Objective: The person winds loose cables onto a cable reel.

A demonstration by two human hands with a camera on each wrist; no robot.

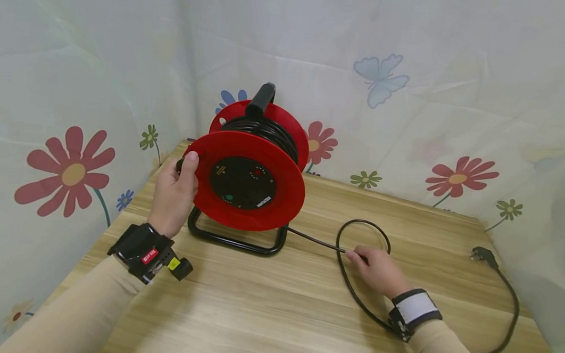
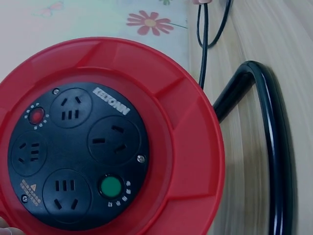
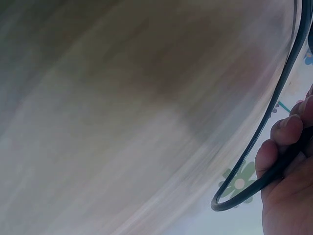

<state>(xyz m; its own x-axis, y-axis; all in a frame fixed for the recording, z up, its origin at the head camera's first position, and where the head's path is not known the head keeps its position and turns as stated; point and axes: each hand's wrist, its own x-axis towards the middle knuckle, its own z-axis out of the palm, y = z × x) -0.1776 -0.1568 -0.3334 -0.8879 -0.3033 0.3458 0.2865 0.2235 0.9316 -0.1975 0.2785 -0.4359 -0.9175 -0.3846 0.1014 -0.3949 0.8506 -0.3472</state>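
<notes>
A red cable reel point(image 1: 249, 180) stands on its black tube frame point(image 1: 236, 242), with black cable wound between its two discs. My left hand point(image 1: 173, 192) grips a small black knob at the left rim of the front disc, thumb uppermost; the fingers mostly hide the knob. In the left wrist view, the black socket panel point(image 2: 78, 156) faces the camera. To the right of the reel, my right hand point(image 1: 378, 269) holds the black cable point(image 1: 315, 240), which runs from the reel's lower side. The right wrist view shows its fingers point(image 3: 286, 131) curled round that cable.
Beside my right hand the cable makes a loose loop point(image 1: 364, 221) on the wooden table point(image 1: 256, 303). A black plug point(image 1: 484, 256) lies at the table's right, its cord curving toward the front. Flower-printed curtains point(image 1: 459, 90) hang behind and at both sides.
</notes>
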